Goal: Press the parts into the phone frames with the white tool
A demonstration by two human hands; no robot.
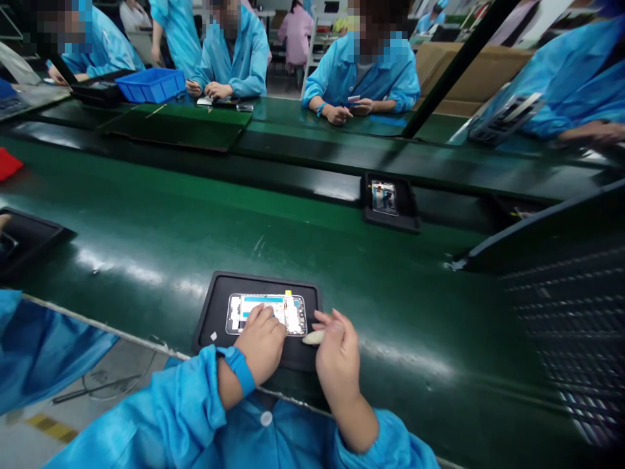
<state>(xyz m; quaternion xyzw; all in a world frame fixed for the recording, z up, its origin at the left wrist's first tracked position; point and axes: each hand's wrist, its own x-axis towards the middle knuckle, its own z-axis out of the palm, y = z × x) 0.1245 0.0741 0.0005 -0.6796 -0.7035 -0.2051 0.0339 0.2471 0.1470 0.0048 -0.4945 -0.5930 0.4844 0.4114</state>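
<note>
An opened smartphone point(296, 314) with bare inner parts and a yellow tab lies in a black tray point(215, 306). My left hand point(261, 348) rests over its middle, fingertips on the phone and partly hiding it. Just right of the phone, above the tray's right edge, is my right hand point(340, 355), with thumb and fingers curled together. An off-white tapered piece point(313, 337) juts from it toward the phone; whether it is a tool tip or a finger cot, I cannot tell. A small white chip point(213, 336) sits in the tray left of the phone.
Another black tray point(407, 218) farther back holds a similar phone point(384, 197). At the left edge stands a third black tray point(36, 244) with someone's finger above it. A blue bin point(149, 85) and several people in blue are across the green bench point(161, 215). A dark grille panel rises at right.
</note>
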